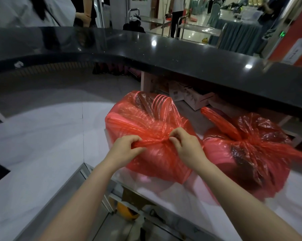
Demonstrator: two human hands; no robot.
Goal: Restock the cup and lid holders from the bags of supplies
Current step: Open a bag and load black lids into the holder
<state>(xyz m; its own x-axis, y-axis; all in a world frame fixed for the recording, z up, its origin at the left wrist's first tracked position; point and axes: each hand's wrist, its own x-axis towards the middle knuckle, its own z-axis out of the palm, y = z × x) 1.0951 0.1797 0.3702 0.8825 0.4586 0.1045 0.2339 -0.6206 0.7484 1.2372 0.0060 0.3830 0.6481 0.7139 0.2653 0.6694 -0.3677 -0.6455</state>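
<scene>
Head view. Two red bags sit on the white table (pixel 42 136), below the overhang of the black counter (pixel 181 54). The near bag (pixel 146 119) is the landmark: it lies in the middle of the view, and the second bag (pixel 247 153) stands just to its right, the two touching or nearly so along their sides. Behind the near bag, under the counter, a few white boxes (pixel 190 96) rest on a shelf.

Both hands are on the knot (pixel 161 140) at the top front of the near bag. The left hand (pixel 127 147) pinches the gathered film on the left of the knot; the right hand (pixel 185 146) pinches the film on its right, fingertips curled in. Each grip is clenched on plastic, neither released. The step in hand looks like untying the bag.

The film is thin, soft and crinkly, probably slippery (and likely to tear if yanked), so the knot itself is the sensible place to take hold, working the loops loose rather than pulling the sides apart. Ribbed outlines show through the film at the bag's far top, perhaps stacked cups or lids, though I cannot tell which; such a load would be light and easily crushed.

The near bag sits squat, its tied mouth turned up and toward the person, with the folds fanning out from the knot. Its longer side seems to run from the near table edge toward the counter. The second bag is tied too, its loose tail trailing away to the right.
</scene>
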